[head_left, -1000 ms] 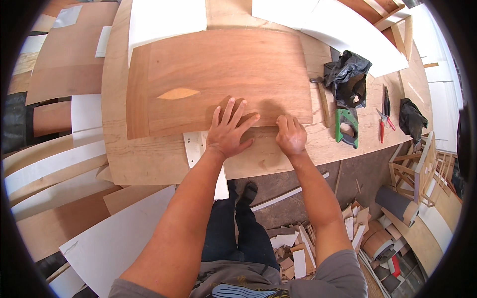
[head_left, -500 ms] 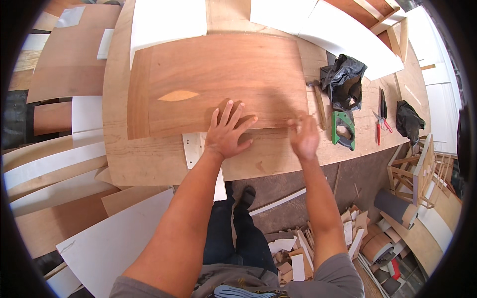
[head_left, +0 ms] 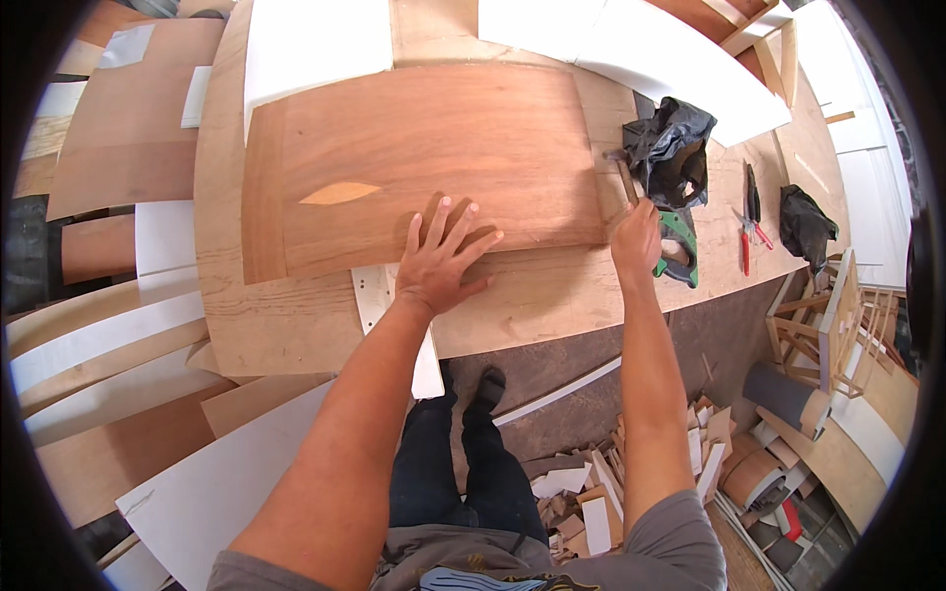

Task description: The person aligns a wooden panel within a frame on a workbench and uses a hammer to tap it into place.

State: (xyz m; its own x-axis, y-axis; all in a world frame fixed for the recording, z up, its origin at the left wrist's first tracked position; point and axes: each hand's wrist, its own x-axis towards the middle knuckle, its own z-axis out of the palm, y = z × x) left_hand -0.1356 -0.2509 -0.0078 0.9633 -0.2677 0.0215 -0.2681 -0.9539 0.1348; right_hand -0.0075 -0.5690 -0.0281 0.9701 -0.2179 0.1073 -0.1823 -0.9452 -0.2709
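A reddish-brown wooden panel (head_left: 443, 138) lies on the plywood worktable. My left hand (head_left: 439, 258) rests flat on its near edge with the fingers spread. Right of the panel, my right hand (head_left: 637, 238) is closed around the handle end of a hammer (head_left: 626, 179), whose head points away from me. Partly behind that hand is the green handle of a saw (head_left: 693, 241). A white strip with small holes (head_left: 369, 305) sticks out from under the panel, beside my left wrist.
Black plastic bags (head_left: 672, 138) lie on the right of the table (head_left: 512, 315), near red-handled pliers or snips (head_left: 746, 251). White boards (head_left: 315, 59) lie along the far side. Stacked panels (head_left: 128, 118) stand at left. Wood scraps (head_left: 591, 517) and a wooden frame (head_left: 823, 325) are below right.
My right hand has moved right from the panel's near corner and closed on the hammer's handle. The left hand stays spread on the panel. The whole view has shifted slightly.
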